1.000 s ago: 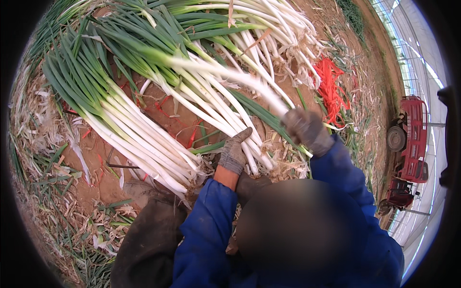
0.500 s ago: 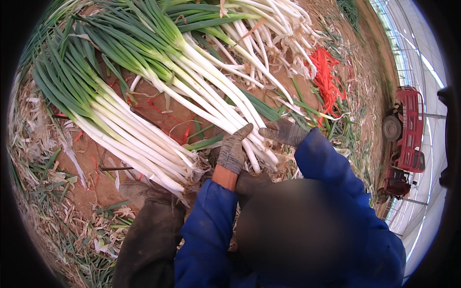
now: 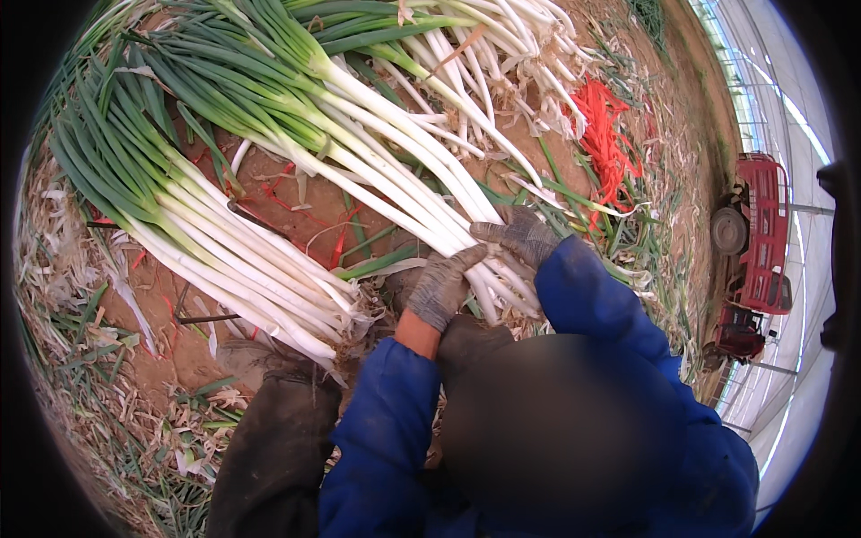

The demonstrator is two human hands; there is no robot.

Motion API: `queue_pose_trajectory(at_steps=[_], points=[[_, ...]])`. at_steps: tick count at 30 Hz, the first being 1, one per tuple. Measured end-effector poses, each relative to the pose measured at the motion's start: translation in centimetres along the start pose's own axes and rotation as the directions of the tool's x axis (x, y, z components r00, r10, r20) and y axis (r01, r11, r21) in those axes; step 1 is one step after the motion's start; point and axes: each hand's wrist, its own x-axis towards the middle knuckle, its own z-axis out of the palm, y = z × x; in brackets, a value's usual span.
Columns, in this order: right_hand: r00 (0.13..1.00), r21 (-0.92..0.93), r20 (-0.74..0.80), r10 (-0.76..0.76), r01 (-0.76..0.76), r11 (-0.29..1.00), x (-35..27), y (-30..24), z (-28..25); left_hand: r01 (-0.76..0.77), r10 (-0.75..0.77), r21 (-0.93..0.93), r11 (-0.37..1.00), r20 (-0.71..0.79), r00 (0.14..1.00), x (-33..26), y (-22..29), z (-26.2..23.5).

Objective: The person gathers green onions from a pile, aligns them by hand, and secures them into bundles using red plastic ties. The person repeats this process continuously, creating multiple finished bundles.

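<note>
In the middle lies a bunch of long green onions [image 3: 395,175], its white stalks slanting down toward me and its green leaves fanned to the upper left. My left hand [image 3: 444,285], in a grey work glove, is closed round the near side of the stalks just above the roots. On the far side my gloved right hand [image 3: 520,235] wraps the same stalks, its fingers over their top. The two hands nearly meet across the bunch. Root ends stick out below them. To the left, a second green onion bunch [image 3: 256,260] rests on the soil, untouched.
Loose green onions [image 3: 457,76] are heaped at the top. Right of them lies a tangle of red plastic strips [image 3: 603,134]. Leaf scraps [image 3: 134,403] litter the soil. A thin dark rod [image 3: 206,318] pokes out under the left bunch. A red truck [image 3: 762,233] stands at the far right.
My right hand has shifted left and closed over the stalks. My left hand has moved slightly to the right along them. The root ends sit closer together and a little further right.
</note>
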Motion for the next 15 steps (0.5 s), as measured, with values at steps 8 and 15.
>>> queue_pose_trajectory(at_steps=[8,15], points=[[0.980,-0.096,0.144,-0.139,0.154,0.983,-2.1,-1.5,-0.5,-0.016,-0.008,-0.203,0.979,-0.116,0.993,-0.1,-0.5,0.8],[0.972,-0.063,0.206,0.112,-0.101,0.993,-3.2,2.6,-1.1,-0.026,-0.020,-0.346,0.938,-0.129,0.991,0.0,0.8,0.0]])
